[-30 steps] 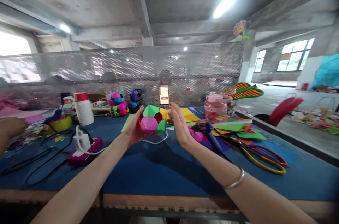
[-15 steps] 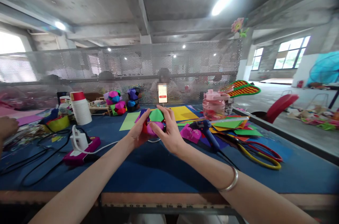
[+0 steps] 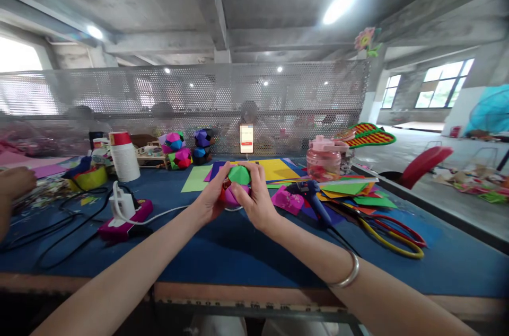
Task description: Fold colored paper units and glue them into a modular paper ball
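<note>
Between my two hands is a folded paper ball (image 3: 239, 177) with green, magenta and red faces, held above the blue tabletop (image 3: 207, 251). My left hand (image 3: 214, 195) wraps its left side. My right hand (image 3: 256, 195) curls over its right side, the thumb pressed on the magenta face. Fingers cover much of the ball's sides and back. Behind it lie a yellow paper sheet (image 3: 278, 169) and a light green sheet (image 3: 194, 179). A blue glue gun (image 3: 316, 201) rests to the right, by a magenta paper piece (image 3: 287, 200).
Large scissors (image 3: 392, 230) and coloured paper (image 3: 374, 201) lie right. A pink jar (image 3: 324, 158), an upright phone (image 3: 246, 139) and finished paper balls (image 3: 175, 150) stand behind. Stacked cups (image 3: 124, 158), a power strip (image 3: 127, 219) and cables are left. Another person's hand (image 3: 18, 183) is far left.
Both hands still grip the ball, with only slight finger shifts. The view has moved a little, and the other person's hand shows slightly more at left.
</note>
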The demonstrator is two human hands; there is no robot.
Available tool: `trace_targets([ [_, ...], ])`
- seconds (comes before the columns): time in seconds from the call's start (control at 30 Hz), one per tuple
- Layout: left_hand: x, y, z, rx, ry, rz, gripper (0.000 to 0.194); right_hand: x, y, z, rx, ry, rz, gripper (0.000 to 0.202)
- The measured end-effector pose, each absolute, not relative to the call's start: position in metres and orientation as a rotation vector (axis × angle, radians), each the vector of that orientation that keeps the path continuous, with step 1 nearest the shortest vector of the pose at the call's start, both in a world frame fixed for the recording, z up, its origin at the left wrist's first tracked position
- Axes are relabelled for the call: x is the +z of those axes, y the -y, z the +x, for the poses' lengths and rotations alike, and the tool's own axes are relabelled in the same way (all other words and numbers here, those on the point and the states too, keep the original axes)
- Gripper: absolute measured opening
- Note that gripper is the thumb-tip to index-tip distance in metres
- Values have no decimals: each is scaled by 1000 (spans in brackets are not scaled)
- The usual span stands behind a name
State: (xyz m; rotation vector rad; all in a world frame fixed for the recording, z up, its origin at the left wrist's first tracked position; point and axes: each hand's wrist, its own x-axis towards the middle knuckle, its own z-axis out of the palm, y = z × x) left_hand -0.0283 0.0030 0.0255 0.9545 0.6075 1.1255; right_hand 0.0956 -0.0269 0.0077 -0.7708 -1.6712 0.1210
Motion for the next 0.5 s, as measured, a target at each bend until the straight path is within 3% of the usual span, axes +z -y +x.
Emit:
trace_targets([
  [0.3,25,-7,-30,1144,-529,1018,42,12,26,98,135,1705,-775,44],
  [0.5,30,0,-29,1200,-549,1035,33,10,32,95,111,1674,-768,36],
])
